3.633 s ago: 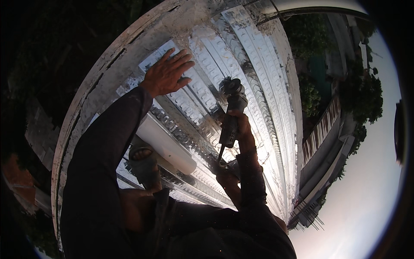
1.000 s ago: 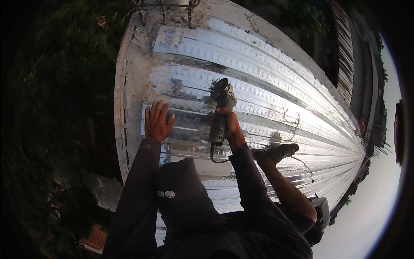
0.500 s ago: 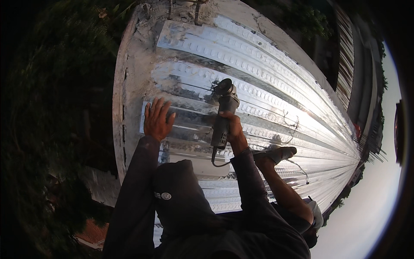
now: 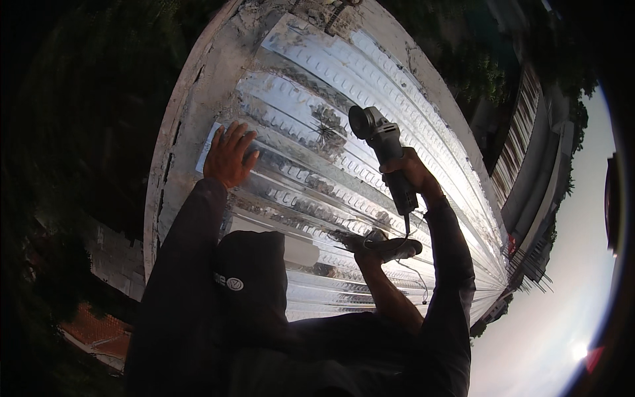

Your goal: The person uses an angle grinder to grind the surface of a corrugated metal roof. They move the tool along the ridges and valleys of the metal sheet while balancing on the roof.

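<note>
A person crouches on a roof of silvery corrugated metal sheeting (image 4: 370, 172), the right hand (image 4: 413, 173) clamped around the dark, slim body of a handheld angle grinder (image 4: 385, 153). The tool is raised, its round grey disc head clear of the panels and tipped toward a dark, frayed patch on one rib. The left hand (image 4: 228, 157) lies flat, fingers spread, pressing the near end of a sheet beside the pale, rough concrete edge (image 4: 173, 155) of the roof.

For a clean pass, the judgement here is to keep the palm bearing down well away from the disc, lower the wheel squarely onto a rib, and keep the black power cord (image 4: 405, 228) trailing behind the wrist.

The sheeting is bright and embossed with rows of small dimples along its ridges, dulled in places by grime. A dark shoe (image 4: 390, 246) is planted on the ribs below the tool. Dark long sleeves cover both arms; trees and neighbouring rooftops lie beyond.
</note>
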The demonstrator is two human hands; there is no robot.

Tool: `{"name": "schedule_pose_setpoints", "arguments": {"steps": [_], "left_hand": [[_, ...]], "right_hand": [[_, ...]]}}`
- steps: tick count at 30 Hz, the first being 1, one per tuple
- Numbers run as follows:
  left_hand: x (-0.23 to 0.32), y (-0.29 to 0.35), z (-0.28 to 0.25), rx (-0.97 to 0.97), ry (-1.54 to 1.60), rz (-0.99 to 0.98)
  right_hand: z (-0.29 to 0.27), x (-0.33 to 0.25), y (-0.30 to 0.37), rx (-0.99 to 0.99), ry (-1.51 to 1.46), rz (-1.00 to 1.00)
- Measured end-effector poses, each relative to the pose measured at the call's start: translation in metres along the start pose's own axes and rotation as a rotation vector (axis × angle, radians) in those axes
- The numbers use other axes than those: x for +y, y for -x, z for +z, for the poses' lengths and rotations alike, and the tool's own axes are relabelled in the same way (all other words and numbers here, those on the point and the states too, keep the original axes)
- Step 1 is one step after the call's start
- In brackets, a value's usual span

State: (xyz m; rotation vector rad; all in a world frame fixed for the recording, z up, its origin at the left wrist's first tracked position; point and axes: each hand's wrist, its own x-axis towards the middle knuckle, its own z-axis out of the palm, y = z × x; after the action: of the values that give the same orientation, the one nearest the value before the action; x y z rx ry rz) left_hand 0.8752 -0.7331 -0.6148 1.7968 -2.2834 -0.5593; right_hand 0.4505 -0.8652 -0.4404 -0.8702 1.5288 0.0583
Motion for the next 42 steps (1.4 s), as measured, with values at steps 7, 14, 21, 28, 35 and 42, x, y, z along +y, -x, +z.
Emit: {"name": "schedule_pose_setpoints", "arguments": {"steps": [7,14,21,28,35,42], "left_hand": [[-0.001,0.001,0.0,0.061,0.005,-0.003],[-0.001,0.002,-0.001,0.102,-0.09,0.095],[0.005,0.007,-0.003,0.117,-0.152,0.05],[0.021,0.011,0.014,0.226,-0.179,-0.068],[0.028,0.01,0.018,0.243,-0.191,-0.15],[0.034,0.007,0.018,0.252,-0.182,-0.158]], "right_hand": [[-0.036,-0.066,0.009,0.04,0.575,-0.037],[-0.015,-0.053,-0.026,-0.118,0.391,-0.053],[0.004,-0.014,-0.07,-0.182,0.359,-0.036],[0.009,0.015,-0.104,-0.24,0.194,-0.051],[0.01,0.045,-0.108,-0.218,0.155,-0.087],[0.022,0.04,-0.089,-0.204,0.133,-0.06]]}}
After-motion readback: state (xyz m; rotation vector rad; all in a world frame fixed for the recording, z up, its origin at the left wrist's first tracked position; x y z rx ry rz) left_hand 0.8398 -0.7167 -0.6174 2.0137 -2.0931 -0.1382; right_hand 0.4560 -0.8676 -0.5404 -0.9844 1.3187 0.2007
